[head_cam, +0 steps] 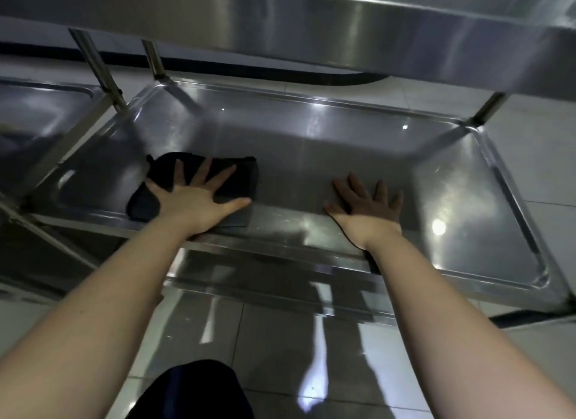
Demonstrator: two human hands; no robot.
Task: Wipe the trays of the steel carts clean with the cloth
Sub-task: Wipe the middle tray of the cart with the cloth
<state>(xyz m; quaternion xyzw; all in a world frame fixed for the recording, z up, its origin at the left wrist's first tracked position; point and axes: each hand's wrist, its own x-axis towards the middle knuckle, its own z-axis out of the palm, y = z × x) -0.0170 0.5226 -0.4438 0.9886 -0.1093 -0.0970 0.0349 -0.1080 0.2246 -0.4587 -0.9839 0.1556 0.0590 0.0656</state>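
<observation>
The left hand (193,200) presses the black cloth (243,178) flat, fingers spread wide, at the near left of the lower steel tray (327,138). The right hand (369,211) rests splayed on its bare floor nearby, holding nothing.

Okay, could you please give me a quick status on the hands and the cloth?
Left hand flat on black cloth, lower tray. Right hand flat on bare steel. Upper tray overhangs.
</observation>
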